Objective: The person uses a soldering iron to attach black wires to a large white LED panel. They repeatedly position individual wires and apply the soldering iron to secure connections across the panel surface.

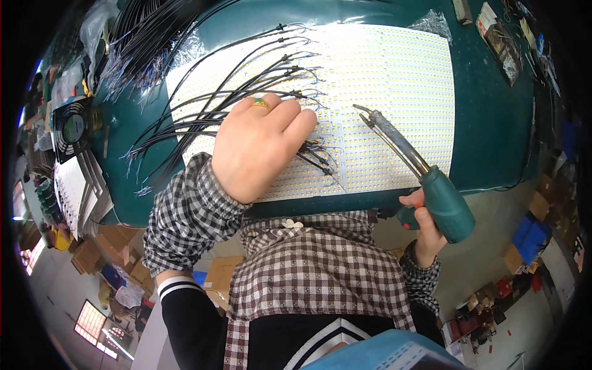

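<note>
Now left hand (pixel 259 148) presses wires (pixel 203 117) (black), soldering gun (pixel 425 179) in right hand (pixel 425 228).

left hand (pixel 262 145): palm down, fingers together and pointing right, fingertips pressed flat, ring on one finger | left forearm: checked sleeve, comes up from lower left, wrist bent | right hand (pixel 425 225): grip closed in a fist around a green handle, thumb on top | right forearm: checked cuff, low at right, rising steeply
</note>
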Demonstrator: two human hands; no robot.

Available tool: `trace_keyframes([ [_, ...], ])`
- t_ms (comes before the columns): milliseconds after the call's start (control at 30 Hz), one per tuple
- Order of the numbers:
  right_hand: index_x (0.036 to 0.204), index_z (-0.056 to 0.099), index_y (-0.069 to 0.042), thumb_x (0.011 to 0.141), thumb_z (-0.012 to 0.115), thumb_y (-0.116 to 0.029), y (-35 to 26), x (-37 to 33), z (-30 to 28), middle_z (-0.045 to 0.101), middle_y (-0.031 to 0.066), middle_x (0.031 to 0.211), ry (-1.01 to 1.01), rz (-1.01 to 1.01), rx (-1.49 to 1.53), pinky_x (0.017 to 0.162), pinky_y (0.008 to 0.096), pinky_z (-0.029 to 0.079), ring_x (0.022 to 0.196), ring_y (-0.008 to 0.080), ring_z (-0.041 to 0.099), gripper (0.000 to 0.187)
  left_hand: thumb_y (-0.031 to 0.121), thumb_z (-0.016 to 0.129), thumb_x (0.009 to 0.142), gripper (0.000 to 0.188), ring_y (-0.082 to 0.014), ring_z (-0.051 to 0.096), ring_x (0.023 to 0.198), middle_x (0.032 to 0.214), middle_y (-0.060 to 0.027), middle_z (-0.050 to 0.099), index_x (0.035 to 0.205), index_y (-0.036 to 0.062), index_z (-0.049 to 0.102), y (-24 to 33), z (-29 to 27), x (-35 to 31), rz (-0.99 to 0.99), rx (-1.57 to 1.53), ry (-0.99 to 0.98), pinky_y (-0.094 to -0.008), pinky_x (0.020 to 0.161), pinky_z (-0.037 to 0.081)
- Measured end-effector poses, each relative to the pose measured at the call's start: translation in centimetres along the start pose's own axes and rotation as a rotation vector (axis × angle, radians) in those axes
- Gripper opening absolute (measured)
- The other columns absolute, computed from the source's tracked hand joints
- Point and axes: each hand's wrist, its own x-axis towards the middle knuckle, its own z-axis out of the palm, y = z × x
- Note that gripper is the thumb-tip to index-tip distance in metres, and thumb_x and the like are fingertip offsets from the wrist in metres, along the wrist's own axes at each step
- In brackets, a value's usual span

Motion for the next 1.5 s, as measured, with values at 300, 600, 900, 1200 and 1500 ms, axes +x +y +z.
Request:
trace_keyframes([
  [300,0.111,0.06,0.012,0.092,0.065,-0.027,0.4,0.4,0.6,0.068,0.0168,0.087,0.028,0.004,0.091,0.075,0.036,0.054,0.079,0.0252,0.067,0.044,-0.003,0.063,0.089,0.011,-0.0296,0.069,0.089,0.095,-0.0144,0.068,0.1,-0.0007,0.065,-3.1,0.4,0.6,-0.18,-0.631,-0.032,-0.0328,0.077,0.055],
  [600,0.113,0.06,0.012,0.093,0.066,-0.025,0.5,-0.1,0.6,0.069,0.0181,0.09,0.047,0.03,0.159,0.074,0.0375,0.056,0.079,0.0264,0.068,0.043,-0.002,0.067,0.078,0.02,-0.0303,0.065,0.079,0.091,-0.0113,0.06,0.097,0.0041,0.065,-2.7,-0.4,1.0,0.091,-0.309,-0.132,-0.0381,0.069,0.054],
  [900,0.117,0.059,0.011,0.093,0.067,-0.024,0.7,0.1,0.5,0.069,0.0187,0.092,0.036,-0.006,0.175,0.068,0.0366,0.059,0.077,0.027,0.07,0.043,-0.006,0.063,0.082,0.021,-0.0254,0.068,0.075,0.088,-0.011,0.067,0.103,0.0001,0.066,-5.2,0.8,1.3,0.221,-0.489,-0.041,-0.0311,0.067,0.055],
  [1200,0.118,0.058,0.011,0.094,0.065,-0.023,0.3,-0.3,0.5,0.067,0.0187,0.095,0.068,0.035,0.205,0.071,0.0384,0.061,0.081,0.0264,0.069,0.042,0.0,0.065,0.092,0.013,-0.0175,0.069,0.078,0.089,-0.0093,0.069,0.104,-0.0021,0.067,-5.5,0.9,1.6,-0.123,-0.921,-0.236,-0.0274,0.071,0.057],
  [1500,0.122,0.056,0.011,0.094,0.065,-0.023,0.2,-0.1,0.5,0.066,0.0192,0.097,0.029,0.029,0.184,0.072,0.0396,0.062,0.083,0.0266,0.069,0.045,0.003,0.074,0.082,0.015,-0.0273,0.064,0.077,0.09,-0.0104,0.062,0.096,0.0033,0.067,-3.1,1.9,1.1,0.041,-0.538,0.063,-0.0337,0.07,0.052],
])
